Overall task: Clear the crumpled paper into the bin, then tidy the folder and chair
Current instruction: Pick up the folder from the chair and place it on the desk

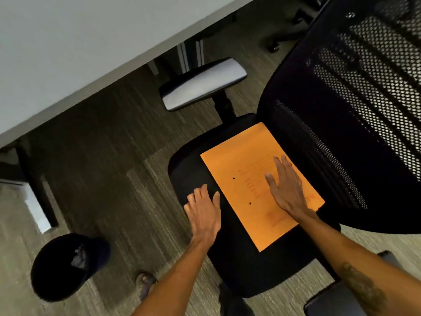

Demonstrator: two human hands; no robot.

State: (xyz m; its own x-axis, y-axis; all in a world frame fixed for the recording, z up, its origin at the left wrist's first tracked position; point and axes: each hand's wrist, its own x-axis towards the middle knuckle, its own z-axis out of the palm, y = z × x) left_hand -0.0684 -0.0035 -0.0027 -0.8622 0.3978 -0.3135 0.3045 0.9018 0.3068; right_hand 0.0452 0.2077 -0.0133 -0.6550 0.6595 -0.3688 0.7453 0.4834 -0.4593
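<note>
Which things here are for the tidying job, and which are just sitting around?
For the job: orange folder, chair, bin, crumpled paper inside it, left hand on the seat, right hand flat on the folder.
Just there: desk, carpet, sandalled foot.

Single head view, wide-angle, looking steeply down, close over chair seat (189, 169), frame tilted

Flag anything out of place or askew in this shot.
Orange folder lies on the chair seat, not the desk; right hand flat on it, left hand on the seat beside it. Chair stands out from the desk, side-on. Crumpled paper is already in the bin. No spill or damage visible.
</note>
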